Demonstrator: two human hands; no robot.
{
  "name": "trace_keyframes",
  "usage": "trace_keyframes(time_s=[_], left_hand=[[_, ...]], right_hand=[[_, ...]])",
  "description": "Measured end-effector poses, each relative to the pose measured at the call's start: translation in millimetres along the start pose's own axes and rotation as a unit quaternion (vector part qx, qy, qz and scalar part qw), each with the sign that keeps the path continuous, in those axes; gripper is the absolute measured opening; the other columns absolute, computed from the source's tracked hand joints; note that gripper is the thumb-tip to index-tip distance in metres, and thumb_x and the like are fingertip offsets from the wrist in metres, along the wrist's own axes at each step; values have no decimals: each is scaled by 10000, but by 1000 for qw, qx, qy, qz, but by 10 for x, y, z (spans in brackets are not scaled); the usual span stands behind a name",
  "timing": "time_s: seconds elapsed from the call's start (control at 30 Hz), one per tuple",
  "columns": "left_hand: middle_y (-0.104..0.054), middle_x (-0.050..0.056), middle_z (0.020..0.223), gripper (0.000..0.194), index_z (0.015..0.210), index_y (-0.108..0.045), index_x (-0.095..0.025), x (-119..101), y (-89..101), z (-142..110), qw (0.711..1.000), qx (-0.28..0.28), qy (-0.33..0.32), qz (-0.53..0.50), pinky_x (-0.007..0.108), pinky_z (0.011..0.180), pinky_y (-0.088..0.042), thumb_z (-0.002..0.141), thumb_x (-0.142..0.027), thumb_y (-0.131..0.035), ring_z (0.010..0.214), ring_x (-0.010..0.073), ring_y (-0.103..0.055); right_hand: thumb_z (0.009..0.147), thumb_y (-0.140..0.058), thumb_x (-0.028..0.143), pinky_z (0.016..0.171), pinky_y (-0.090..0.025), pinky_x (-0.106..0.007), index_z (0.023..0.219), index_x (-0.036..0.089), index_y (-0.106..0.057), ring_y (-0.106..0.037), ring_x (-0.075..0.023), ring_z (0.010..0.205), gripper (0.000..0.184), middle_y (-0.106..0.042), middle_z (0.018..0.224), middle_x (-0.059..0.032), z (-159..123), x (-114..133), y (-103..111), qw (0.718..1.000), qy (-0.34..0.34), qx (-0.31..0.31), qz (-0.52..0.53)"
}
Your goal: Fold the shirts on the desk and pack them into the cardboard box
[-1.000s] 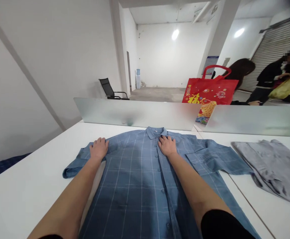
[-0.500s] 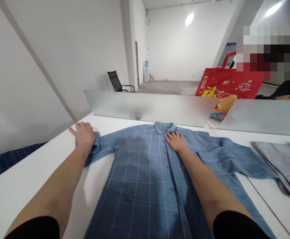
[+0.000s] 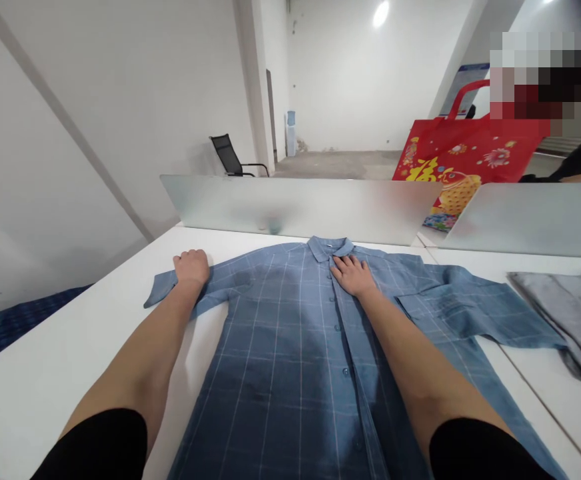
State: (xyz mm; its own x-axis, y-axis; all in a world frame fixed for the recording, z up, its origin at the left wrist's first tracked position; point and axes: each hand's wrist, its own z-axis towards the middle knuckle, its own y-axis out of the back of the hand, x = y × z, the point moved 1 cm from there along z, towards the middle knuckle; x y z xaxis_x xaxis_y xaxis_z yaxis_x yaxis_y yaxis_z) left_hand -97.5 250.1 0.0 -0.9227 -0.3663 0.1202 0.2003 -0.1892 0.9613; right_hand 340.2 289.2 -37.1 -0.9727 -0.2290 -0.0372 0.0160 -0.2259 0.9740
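A blue checked button-up shirt [image 3: 270, 333] lies front up with its collar at the far side and its sleeves out to both sides. My left hand [image 3: 192, 267] is on the sleeve at the left, between cuff and elbow. Its fingers are curled down over the cloth, and the fingertips are hidden. The cuff end sticks out beyond this hand, lying fairly flat. Just below the collar, my right hand [image 3: 353, 275] rests on the front placket near the top buttons, palm down with fingers spread.
The white table [image 3: 35, 347] carries a folded grey garment [image 3: 565, 307] at the right. Frosted dividers [image 3: 295, 207] edge the far side. Behind them stand a red gift bag [image 3: 475, 153] and a black chair [image 3: 228, 157]. A person is partly visible at the upper right.
My left hand has moved right along the sleeve, away from the cuff, and its fingers have curled in. The bunched cuff now lies flatter. My right hand stays on the placket.
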Motion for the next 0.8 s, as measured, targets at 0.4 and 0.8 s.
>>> trace_keyframes(time_s=[0.4,0.8], left_hand=[[-607,231,1207,443,1135,-639,-82,-195,17,53,999,7,-38,8,494,943,-385,873,-102,-282,1144,337,-524],[-256,57,1610,642,1500,-345,-299,-1543,-3,-723,950,101,-267,-130,655,1111,-195,950,-619,-257,1450,396,-195]], right_hand=[[1005,-201,510,1116,-235,-560,1500,256,-374,-296,-311,1403,582,-410,1522,-85,-28,18,32,1000,0,19,14],[978,-190,601,1125,-183,-600,1517,273,-340,-240,-352,1419,648,-338,1565,-70,9,-4,14,998,-12,38,57]])
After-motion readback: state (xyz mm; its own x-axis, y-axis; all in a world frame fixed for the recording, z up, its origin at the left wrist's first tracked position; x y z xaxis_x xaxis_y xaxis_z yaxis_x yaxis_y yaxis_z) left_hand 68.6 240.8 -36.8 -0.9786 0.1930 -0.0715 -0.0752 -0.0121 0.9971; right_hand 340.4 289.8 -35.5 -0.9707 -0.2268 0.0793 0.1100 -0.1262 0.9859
